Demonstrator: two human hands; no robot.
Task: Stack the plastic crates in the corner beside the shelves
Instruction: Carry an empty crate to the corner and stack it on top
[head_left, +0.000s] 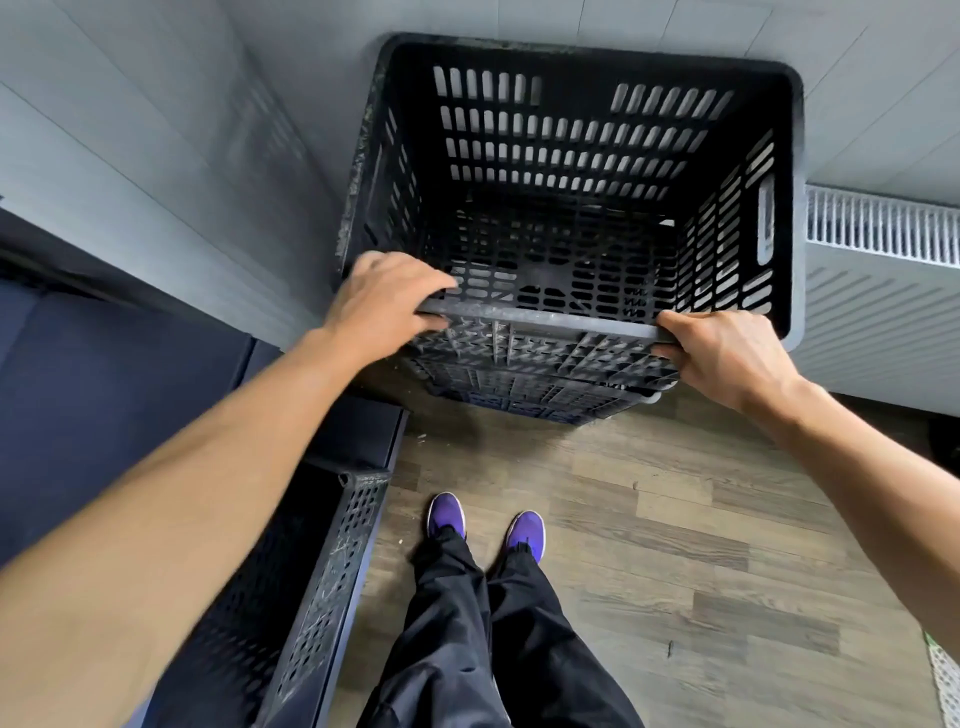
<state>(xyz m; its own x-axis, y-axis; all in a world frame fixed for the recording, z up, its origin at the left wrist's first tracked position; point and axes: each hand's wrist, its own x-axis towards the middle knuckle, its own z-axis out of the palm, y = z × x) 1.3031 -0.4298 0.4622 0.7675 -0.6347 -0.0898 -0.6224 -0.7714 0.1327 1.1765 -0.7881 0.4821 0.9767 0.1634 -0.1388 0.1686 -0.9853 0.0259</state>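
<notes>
A black slotted plastic crate (571, 135) stands open-topped in the corner, on top of other black crates (540, 395) whose rims show below its near wall. My left hand (387, 306) grips the near rim at its left end, fingers curled over the edge. At the right end of that rim my right hand (727, 358) holds on, thumb on top. The crate is empty inside; its perforated floor is visible.
Another black perforated crate (332, 582) stands at the lower left beside dark blue shelving (104, 389). A white radiator (883, 228) runs along the right wall. Grey walls meet behind the stack. My purple shoes (485, 525) stand on wood-look flooring (701, 545).
</notes>
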